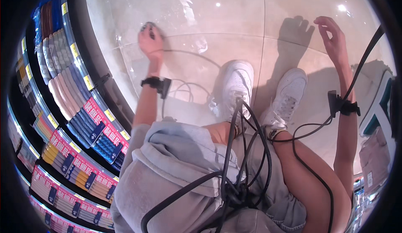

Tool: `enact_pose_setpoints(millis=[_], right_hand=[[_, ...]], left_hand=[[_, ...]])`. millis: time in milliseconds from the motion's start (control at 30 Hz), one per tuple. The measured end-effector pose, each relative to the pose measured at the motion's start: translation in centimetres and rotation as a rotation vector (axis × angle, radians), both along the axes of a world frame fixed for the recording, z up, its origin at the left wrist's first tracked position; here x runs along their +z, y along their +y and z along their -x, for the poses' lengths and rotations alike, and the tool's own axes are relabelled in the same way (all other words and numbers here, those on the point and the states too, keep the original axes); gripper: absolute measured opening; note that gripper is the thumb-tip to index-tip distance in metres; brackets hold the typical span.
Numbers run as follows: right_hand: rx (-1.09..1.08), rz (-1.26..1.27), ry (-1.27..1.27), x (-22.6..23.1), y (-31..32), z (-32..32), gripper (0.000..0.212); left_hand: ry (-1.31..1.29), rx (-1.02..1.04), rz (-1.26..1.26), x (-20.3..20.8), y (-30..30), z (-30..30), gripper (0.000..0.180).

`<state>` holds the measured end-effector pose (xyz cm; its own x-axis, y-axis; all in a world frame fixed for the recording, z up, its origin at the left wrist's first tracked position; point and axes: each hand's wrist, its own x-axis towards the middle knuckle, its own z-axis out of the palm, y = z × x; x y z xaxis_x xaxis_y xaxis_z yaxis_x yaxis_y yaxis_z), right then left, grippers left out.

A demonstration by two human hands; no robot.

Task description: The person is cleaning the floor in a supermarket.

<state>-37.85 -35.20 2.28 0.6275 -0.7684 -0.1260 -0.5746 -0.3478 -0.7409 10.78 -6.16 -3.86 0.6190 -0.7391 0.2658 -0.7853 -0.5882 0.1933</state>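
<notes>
My left hand (151,44) is down by the pale floor at the upper left, its fingers closed around a small dark rounded object (148,25). Most of that object is hidden under the fingers, so its kind cannot be made out. On the other side, my right hand (333,36) hangs over the floor with nothing in it. Its fingers are loosely bent and apart, and they cast a shadow on the tiles. Each wrist wears a black strap with a small black device, and a thin cable runs from it.
Shelves of folded towels (58,94) with price tags line the left side. My white shoes (238,82) stand mid-floor. Bundled black cables (234,191) hang over my lap, and a thin cable loops on the tiles (184,90). Pinkish goods (374,155) hang at right.
</notes>
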Motion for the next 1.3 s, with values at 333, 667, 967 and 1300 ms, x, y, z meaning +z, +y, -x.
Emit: enact_pose_setpoints(millis=[333,667,967,1300], right_hand=[[0.044,0.022,-0.022,0.3,0.6,-1.2,0.016],[-0.019,0.02,0.016,1.1,0.5,0.2,0.016],[-0.025,-0.044,0.008,-0.3,1.4,1.5,0.015],[0.034,0.04,-0.045,-0.1,0.9,-0.8,0.016]], left_hand=[[0.425,-0.37,0.102,2.5,-6.7,14.9,0.032],[0.453,-0.786,-0.003,1.2,-12.0,21.2,0.02],[0.156,-0.952,-0.064,1.7,-14.4,23.0,0.013],[0.189,-0.895,-0.027,4.0,-15.6,21.7,0.014]])
